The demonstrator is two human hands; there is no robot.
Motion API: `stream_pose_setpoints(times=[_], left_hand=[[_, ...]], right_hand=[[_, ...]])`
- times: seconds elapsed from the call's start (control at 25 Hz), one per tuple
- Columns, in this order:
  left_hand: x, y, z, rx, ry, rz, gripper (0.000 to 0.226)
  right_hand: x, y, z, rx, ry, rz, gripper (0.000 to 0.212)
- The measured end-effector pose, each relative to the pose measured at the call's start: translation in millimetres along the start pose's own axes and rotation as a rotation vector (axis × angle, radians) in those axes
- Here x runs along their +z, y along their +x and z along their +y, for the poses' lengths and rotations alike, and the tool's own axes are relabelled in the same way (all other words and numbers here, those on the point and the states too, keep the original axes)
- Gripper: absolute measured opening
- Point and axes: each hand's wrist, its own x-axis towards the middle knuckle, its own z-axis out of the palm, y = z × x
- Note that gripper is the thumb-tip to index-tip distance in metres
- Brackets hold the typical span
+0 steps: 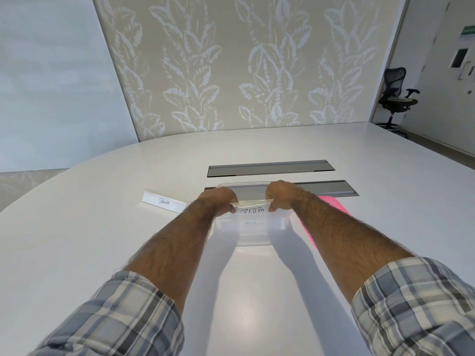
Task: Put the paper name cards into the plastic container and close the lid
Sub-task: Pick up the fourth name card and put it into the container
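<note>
Paper folded into a white name card marked ZEBRA (253, 210) was pinched at its two ends by the left hand (220, 200) and the right hand (281, 195), just over the clear plastic container (253, 233) in the middle of the table. It looked light and easy to bend, so the ends seemed the right place to hold. Another white card marked PANDA (164, 202) stood on the left. A pink lid (331, 204) lay partly hidden on the right. The smooth white table (102, 240) was glossy; a black office chair (397, 92) stood far right.

Both arms outstretched; left grip (218, 201), right grip (281, 195) curled, pinching.
</note>
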Motion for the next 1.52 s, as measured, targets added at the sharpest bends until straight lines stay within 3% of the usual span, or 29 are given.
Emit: stream_pose_setpoints(times=[0.48, 0.8, 1.0, 1.2, 1.52], left_hand=[[0.7, 15.7, 7.4, 0.062, 0.200, -0.095, 0.028], [1.4, 27.0, 5.5, 0.080, 0.199, -0.197, 0.028], [4.4, 29.4, 5.4, 0.106, 0.173, -0.203, 0.029], [0.7, 26.0, 3.3, 0.118, 0.133, -0.105, 0.027], [-17.2, -9.9, -41.7, 0.019, 0.041, 0.221, 0.031]], right_hand=[[7.5, 10.8, -11.2, -0.103, -0.182, -0.127, 0.017], [9.4, 16.5, -10.6, -0.095, -0.159, -0.199, 0.049], [8.1, 14.1, -11.5, -0.079, -0.173, -0.210, 0.042], [2.0, 8.9, -14.4, -0.083, -0.196, -0.171, 0.015], [-17.1, 10.1, -27.0, -0.033, -0.017, 0.045, 0.027]])
